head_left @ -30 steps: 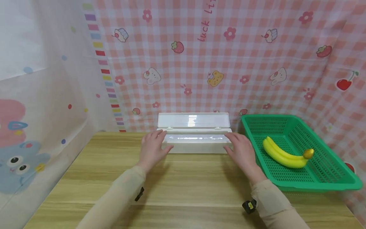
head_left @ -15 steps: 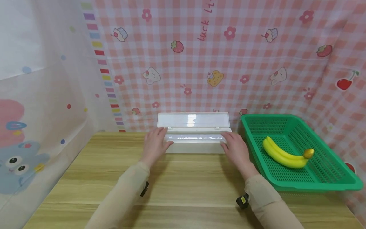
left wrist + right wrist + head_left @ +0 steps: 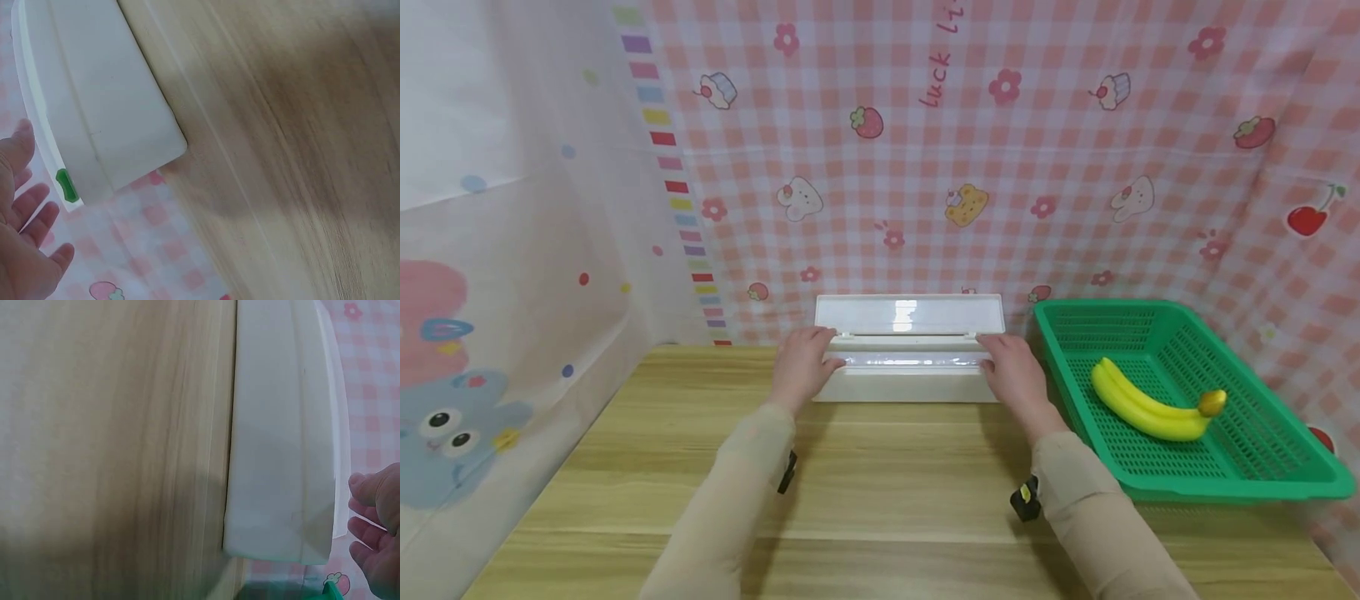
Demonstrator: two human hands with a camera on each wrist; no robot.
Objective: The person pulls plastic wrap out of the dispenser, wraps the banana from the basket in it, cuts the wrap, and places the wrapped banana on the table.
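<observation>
A long white cling film dispenser (image 3: 895, 387) lies across the back of the table, its hinged lid (image 3: 861, 314) raised. Clear shiny film (image 3: 913, 359) shows along its top. Over the dispenser's left end is my left hand (image 3: 800, 371), fingers loosely bent. My right hand (image 3: 1017, 379) is at the right end in a similar pose. In the left wrist view a green piece (image 3: 67, 186) sits at the dispenser's end, with my fingers spread and a little apart from it. The right wrist view has my bent fingers beside the dispenser's edge (image 3: 275, 456); contact is unclear.
To the right stands a green plastic basket (image 3: 1225, 487) holding yellow bananas (image 3: 1150, 410). A pink checked cloth (image 3: 880, 167) hangs right behind the dispenser. A white patterned cloth (image 3: 535, 242) borders the left side. The table (image 3: 902, 500) is wood-grained.
Both hands have shifted slightly forward over the dispenser's ends, and the right has also moved left. The dispenser, basket and bananas stay in place.
</observation>
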